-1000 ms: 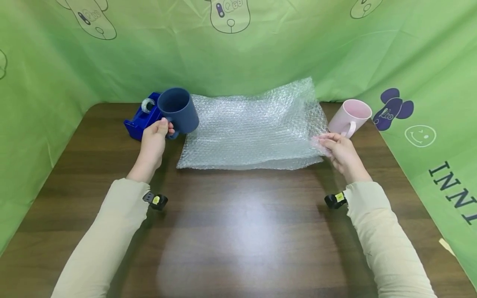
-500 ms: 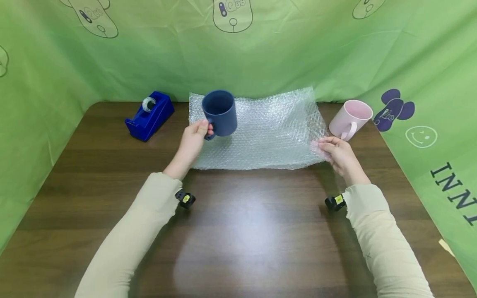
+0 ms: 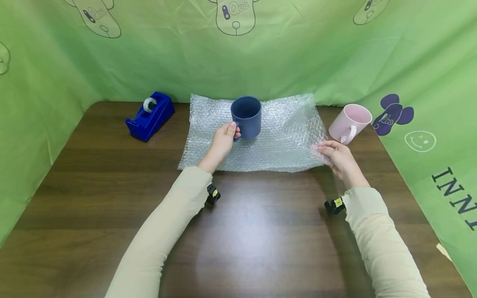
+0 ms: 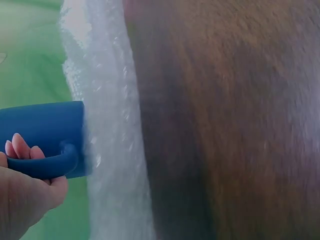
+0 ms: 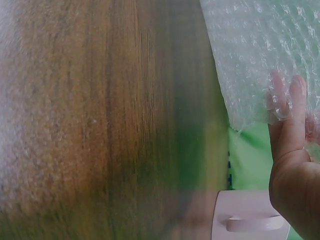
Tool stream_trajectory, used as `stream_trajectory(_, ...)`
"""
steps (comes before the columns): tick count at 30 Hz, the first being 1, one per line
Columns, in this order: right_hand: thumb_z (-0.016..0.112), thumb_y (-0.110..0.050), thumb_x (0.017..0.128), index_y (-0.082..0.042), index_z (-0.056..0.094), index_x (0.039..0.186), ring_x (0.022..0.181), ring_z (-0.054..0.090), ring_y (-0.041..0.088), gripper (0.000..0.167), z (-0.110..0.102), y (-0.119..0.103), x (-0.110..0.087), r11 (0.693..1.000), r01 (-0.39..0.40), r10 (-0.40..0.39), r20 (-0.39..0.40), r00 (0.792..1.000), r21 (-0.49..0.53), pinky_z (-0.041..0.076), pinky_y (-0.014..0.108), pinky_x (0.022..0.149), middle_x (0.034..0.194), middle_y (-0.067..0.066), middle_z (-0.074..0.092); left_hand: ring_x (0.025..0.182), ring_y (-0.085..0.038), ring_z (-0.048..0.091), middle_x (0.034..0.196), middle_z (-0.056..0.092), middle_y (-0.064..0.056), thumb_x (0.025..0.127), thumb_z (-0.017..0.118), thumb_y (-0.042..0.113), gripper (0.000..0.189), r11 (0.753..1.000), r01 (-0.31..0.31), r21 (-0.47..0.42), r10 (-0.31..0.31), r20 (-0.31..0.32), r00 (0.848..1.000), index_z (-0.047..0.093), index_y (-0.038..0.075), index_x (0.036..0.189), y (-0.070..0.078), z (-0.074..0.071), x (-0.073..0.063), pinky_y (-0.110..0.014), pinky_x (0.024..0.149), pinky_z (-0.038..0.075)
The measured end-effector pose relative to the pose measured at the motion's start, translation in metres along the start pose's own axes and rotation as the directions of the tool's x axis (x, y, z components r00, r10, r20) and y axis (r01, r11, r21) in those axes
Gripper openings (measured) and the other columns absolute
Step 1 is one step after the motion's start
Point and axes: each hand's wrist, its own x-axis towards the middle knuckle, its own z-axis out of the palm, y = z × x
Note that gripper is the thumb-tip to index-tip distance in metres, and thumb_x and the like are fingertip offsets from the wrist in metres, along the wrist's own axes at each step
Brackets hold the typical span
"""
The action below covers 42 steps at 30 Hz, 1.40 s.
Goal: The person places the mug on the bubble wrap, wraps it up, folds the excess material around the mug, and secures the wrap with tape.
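Note:
A dark blue mug (image 3: 249, 122) is upright over the middle of the bubble wrap sheet (image 3: 283, 153); my left hand (image 3: 222, 142) grips it by the handle. In the left wrist view, fingers pass through the handle (image 4: 42, 166) of the mug, whose base is near the wrap. Whether the base touches the sheet I cannot tell. My right hand (image 3: 343, 160) pinches the sheet's right corner, and in the right wrist view some fingers (image 5: 295, 107) show through the clear plastic. Just beyond that hand stands a pink mug (image 3: 348, 124), its handle facing me.
A blue tape dispenser (image 3: 150, 117) with a clear roll sits at the back left of the wooden table (image 3: 253, 231). Green printed cloth (image 3: 167, 54) hangs behind and along both sides.
My left hand has carried the blue mug rightward from beside the tape dispenser to the middle of the bubble wrap. The sheet's raised back right part has sunk flatter; my right hand keeps its corner.

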Motion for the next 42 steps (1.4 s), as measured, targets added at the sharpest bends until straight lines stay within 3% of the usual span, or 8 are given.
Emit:
stream_trajectory(15,0.045,0.006,0.095,-0.015,0.064,0.08,0.062,0.064,0.001,0.032,0.003,-0.001,0.0,0.999,0.002,-0.004,0.039,0.999,0.047,0.052,0.012,0.058,0.074,-0.008,0.072,0.105,-0.03,0.06,0.104,0.059,-0.018,0.105,0.033,0.022,0.038,0.998,0.003,0.06,-0.006,0.039,0.999,0.057,-0.007,0.108,-0.015,0.018,0.008,-0.037,0.101,0.047)
stream_trajectory(23,0.05,0.0,0.095,-0.017,0.064,0.081,0.064,0.064,0.001,0.026,0.006,-0.007,0.0,1.0,-0.006,0.006,0.012,1.0,0.009,0.053,0.012,0.061,0.074,-0.01,0.068,0.107,-0.029,0.06,0.109,0.062,-0.02,0.105,0.032,0.026,0.04,0.994,0.013,0.111,-0.02,0.06,0.998,0.057,-0.006,0.109,-0.017,0.021,0.014,-0.036,0.1,0.047)
stream_trajectory(31,0.051,-0.005,0.096,-0.01,0.054,0.099,0.07,0.065,0.0,0.006,0.011,-0.016,0.001,0.999,0.003,-0.002,0.023,1.0,-0.044,0.054,0.011,0.066,0.079,-0.01,0.067,0.109,-0.028,0.058,0.11,0.06,-0.018,0.105,0.031,0.027,0.042,0.992,0.053,0.118,-0.064,0.096,0.993,0.056,-0.005,0.114,-0.018,0.021,0.016,-0.036,0.102,0.046)
stream_trajectory(35,0.051,-0.007,0.096,-0.007,0.048,0.105,0.071,0.066,0.0,0.01,0.014,-0.021,0.002,0.999,-0.002,0.004,0.022,1.0,-0.051,0.054,0.011,0.067,0.079,-0.011,0.068,0.109,-0.028,0.059,0.111,0.061,-0.019,0.105,0.031,0.027,0.041,0.986,0.052,0.159,-0.069,0.1,0.993,0.057,-0.004,0.11,-0.015,0.018,0.016,-0.034,0.1,0.047)
stream_trajectory(42,0.054,-0.007,0.095,-0.015,0.06,0.092,0.07,0.066,0.001,0.01,0.016,-0.032,0.003,1.0,-0.024,0.025,0.022,0.999,-0.013,0.054,0.012,0.066,0.078,-0.01,0.067,0.109,-0.027,0.059,0.109,0.06,-0.017,0.105,0.03,0.027,0.041,0.984,0.058,0.171,-0.081,0.131,0.988,0.056,-0.005,0.113,-0.011,0.016,0.016,-0.034,0.101,0.047)
